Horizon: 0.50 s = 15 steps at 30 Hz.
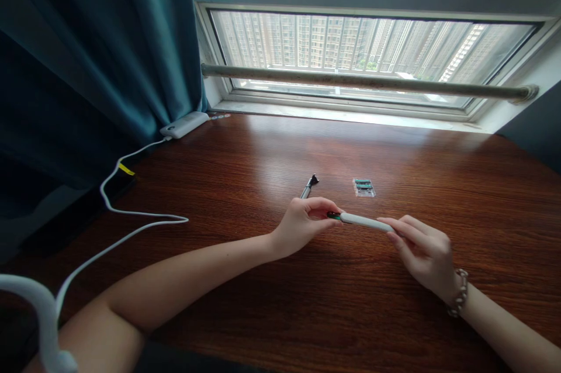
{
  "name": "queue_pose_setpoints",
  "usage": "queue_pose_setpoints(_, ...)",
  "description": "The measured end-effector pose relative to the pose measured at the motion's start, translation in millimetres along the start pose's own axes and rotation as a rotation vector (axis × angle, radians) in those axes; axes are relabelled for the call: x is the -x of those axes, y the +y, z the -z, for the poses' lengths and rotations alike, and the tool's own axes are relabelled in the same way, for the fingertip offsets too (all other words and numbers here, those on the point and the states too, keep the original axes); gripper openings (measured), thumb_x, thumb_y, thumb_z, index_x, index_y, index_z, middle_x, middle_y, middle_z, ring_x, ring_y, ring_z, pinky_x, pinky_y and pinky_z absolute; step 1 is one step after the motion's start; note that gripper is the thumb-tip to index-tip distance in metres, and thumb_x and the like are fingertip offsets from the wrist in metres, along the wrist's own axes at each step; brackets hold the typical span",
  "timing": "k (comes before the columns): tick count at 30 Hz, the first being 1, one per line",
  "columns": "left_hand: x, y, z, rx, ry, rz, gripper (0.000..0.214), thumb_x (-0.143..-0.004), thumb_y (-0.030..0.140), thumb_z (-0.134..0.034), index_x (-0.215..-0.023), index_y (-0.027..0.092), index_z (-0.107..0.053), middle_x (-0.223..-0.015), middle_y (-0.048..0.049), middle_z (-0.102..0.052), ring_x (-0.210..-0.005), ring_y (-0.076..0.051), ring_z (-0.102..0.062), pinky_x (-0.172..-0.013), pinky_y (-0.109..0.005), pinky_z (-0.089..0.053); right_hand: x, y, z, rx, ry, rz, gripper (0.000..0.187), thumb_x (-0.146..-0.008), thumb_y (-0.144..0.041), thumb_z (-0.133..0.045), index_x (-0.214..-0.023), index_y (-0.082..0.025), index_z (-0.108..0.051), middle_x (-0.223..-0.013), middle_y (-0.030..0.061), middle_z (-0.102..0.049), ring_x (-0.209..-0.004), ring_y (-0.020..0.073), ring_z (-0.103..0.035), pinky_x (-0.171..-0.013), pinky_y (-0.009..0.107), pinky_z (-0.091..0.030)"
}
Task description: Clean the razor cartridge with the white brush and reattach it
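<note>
**White bar held at both ends, just above the table**

White bar (366, 221): slim, lying near level, pinched at both ends and apparently lifted just off the table (263, 314). Couldn't tell from this angle whether it was fully clear of the wood.

Left hand (302, 224): fingertips closed on the bar's left end, right at the green tip (333, 216). Right hand (421, 250): thumb and fingers closed round the bar's right end, with a bracelet (459, 294) on that wrist. My read is that a two-end pinch keeps the middle of the bar bare and puts the green tip under fine control. What the tip actually was stayed too small to call.

Just beyond the bar's left end lay a metal handle (308, 187), head pointing away from the person, close to the left fingers but apart from them. Beyond the bar's middle lay a small clear pack (364, 187) with green inserts, flat. Both were parked near the bar, probably to stay within easy reach.

Far left of the bar, a white cable (131, 230) looped across the wood to a power bank (184, 124) by the curtain (87, 40). Well beyond the bar were the window (350, 45) and its rail (363, 82).

Room: bare wood lay right of the bar, nearer the person, and between the bar and the cable. The table's far edge met the sill; its near edge was out of view.
</note>
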<state>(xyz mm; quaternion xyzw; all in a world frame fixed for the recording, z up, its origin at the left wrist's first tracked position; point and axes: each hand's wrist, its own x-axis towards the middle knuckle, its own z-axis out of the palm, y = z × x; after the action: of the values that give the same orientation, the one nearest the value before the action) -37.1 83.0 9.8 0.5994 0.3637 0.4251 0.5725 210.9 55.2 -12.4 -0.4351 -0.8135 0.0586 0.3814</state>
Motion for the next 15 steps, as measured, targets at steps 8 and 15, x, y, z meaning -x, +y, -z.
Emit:
queue_pose_setpoints(8, 0.4, -0.5, 0.8, 0.014, -0.018, 0.002, 0.018, -0.069, 0.020, -0.067, -0.084, 0.010, -0.064, -0.089, -0.0079, -0.068, -0.085, -0.019, -0.063, -0.084, -0.029, -0.050, 0.5, 0.7, -0.4, -0.005, -0.007, 0.008, 0.023, -0.081, -0.016, -0.054, -0.102, -0.019, -0.061, -0.074, 0.0025, -0.058, -0.061, 0.0109, -0.053, -0.056, 0.022, -0.042)
queue_pose_setpoints(15, -0.8, -2.8, 0.7, 0.045, 0.001, 0.008, 0.019, -0.067, 0.022, -0.069, -0.083, 0.012, -0.064, -0.087, -0.0059, -0.068, -0.083, -0.018, -0.064, -0.083, -0.028, -0.051, 0.7, 0.6, -2.6, -0.023, 0.008, -0.022, 0.022, -0.082, -0.018, -0.052, -0.102, -0.019, -0.061, -0.075, 0.0030, -0.060, -0.062, 0.0119, -0.055, -0.057, 0.023, -0.042)
